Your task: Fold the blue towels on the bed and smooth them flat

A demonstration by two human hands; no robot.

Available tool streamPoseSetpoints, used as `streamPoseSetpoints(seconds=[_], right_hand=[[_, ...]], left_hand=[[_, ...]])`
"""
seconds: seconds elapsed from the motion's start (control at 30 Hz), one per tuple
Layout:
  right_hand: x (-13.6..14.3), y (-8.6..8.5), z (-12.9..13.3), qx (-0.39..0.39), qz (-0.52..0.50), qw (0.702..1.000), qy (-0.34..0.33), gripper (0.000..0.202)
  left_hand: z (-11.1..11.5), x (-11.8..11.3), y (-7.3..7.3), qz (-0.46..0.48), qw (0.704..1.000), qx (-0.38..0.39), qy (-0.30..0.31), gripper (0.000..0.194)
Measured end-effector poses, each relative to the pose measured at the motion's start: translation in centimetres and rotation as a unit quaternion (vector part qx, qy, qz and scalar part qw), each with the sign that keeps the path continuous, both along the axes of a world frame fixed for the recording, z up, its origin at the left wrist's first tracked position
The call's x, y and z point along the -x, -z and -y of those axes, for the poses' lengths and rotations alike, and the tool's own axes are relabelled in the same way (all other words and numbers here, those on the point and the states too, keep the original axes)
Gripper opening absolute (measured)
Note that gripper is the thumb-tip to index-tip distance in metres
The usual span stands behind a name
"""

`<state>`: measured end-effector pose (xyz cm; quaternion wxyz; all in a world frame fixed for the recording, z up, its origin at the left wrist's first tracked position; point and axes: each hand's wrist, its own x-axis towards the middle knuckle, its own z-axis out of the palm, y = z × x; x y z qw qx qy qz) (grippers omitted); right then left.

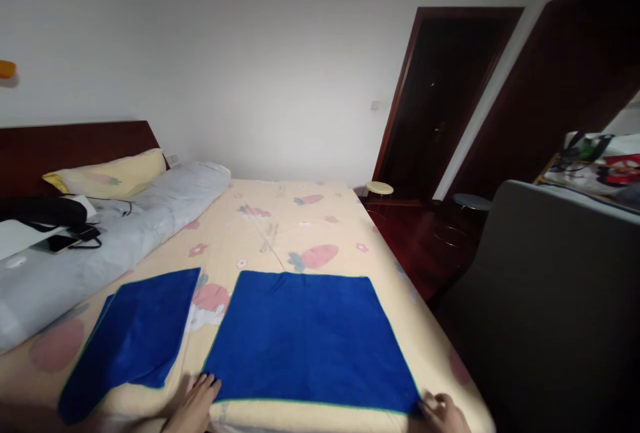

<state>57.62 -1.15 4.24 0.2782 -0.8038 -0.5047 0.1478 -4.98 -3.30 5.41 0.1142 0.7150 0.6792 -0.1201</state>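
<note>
A blue cloth (310, 339) with a green edge lies spread flat on the bed sheet (280, 219). At its near left corner is my left hand (197, 401), its fingers on the cloth's edge. My right hand (444, 413) pinches the near right corner. Further left lies another blue cloth (143, 329), folded unevenly, touched by neither hand.
A rolled grey quilt (150, 219) runs along the left, with a phone (56, 243) and cables on it, and a yellow pillow (115, 176) behind. Beyond the bed's right edge stand a cream stool (379, 188), a blue-grey stool (471, 202) and a large grey panel (550, 299).
</note>
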Motion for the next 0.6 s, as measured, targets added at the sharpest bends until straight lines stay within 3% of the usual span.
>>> streamPoseSetpoints(seconds=[0.1, 0.2, 0.27, 0.37, 0.4, 0.47, 0.53, 0.6], right_hand=[[5.1, -0.7, -2.5, -0.151, 0.065, 0.986, -0.018, 0.057], [14.8, -1.4, -5.1, -0.176, 0.074, 0.964, -0.183, 0.05], [21.4, -1.1, -6.3, -0.138, 0.075, 0.946, -0.284, 0.051], [27.5, 0.5, -7.2, -0.07, 0.078, 0.92, -0.378, 0.053], [28.1, 1.1, -7.3, -0.059, 0.08, 0.913, -0.395, 0.053], [27.0, 2.1, -7.3, -0.063, 0.089, 0.909, -0.403, 0.053], [23.5, 2.8, -6.8, -0.076, 0.107, 0.921, -0.366, 0.053], [18.3, 3.4, -6.0, -0.072, 0.135, 0.946, -0.287, 0.055]], left_hand=[[-2.3, -4.7, -2.4, 0.033, 0.998, -0.054, 0.001, 0.059], [-5.9, -12.6, -4.1, 0.107, 0.988, -0.113, 0.022, 0.058], [-8.0, -18.1, -3.9, 0.153, 0.981, -0.119, 0.026, 0.068], [-9.5, -23.2, -1.3, 0.19, 0.974, -0.113, 0.041, 0.067], [-9.4, -23.6, -0.2, 0.191, 0.974, -0.112, 0.051, 0.064], [-8.9, -22.1, 1.9, 0.177, 0.975, -0.124, 0.059, 0.059], [-7.9, -18.2, 3.2, 0.142, 0.978, -0.149, 0.031, 0.055], [-6.5, -12.9, 3.5, 0.088, 0.981, -0.171, -0.035, 0.054]])
